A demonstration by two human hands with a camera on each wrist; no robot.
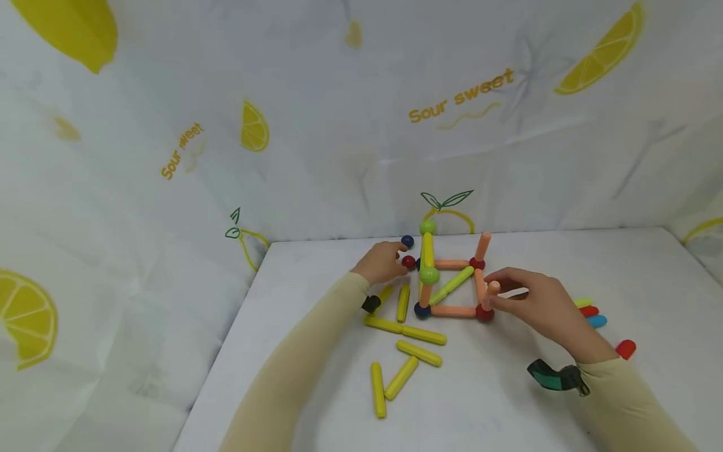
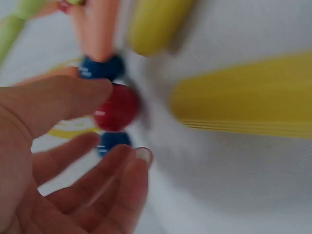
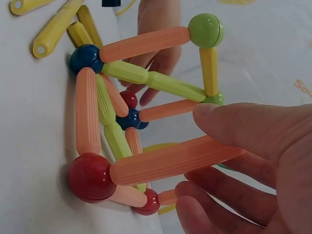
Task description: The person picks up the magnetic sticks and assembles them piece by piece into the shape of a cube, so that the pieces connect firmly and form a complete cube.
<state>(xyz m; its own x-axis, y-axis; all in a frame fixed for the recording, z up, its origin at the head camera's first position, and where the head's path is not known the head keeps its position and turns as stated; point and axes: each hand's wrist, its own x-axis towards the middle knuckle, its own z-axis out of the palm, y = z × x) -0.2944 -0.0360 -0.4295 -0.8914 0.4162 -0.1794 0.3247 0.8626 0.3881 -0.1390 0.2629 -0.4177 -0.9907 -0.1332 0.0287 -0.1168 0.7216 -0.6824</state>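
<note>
A frame of magnetic sticks and balls stands at the back of the table, with orange sticks [image 1: 454,311], lime sticks [image 3: 126,72] and two green balls [image 1: 429,275] on top. My right hand [image 1: 533,307] pinches the upright orange stick [image 3: 170,158] that rises from a red corner ball [image 3: 91,177]. At the frame's left side, my left hand [image 1: 384,262] reaches around a loose red ball [image 2: 117,108]. Its thumb overlaps that ball in the left wrist view, while the other fingers are spread below. A dark blue ball [image 1: 407,241] lies just behind the left fingertips.
Several loose yellow sticks [image 1: 378,389] lie in front of the frame and near the left wrist. Beyond my right hand are a blue piece [image 1: 596,321] and red pieces [image 1: 626,349]. A white lemon-print cloth [image 1: 339,157] hangs behind the table.
</note>
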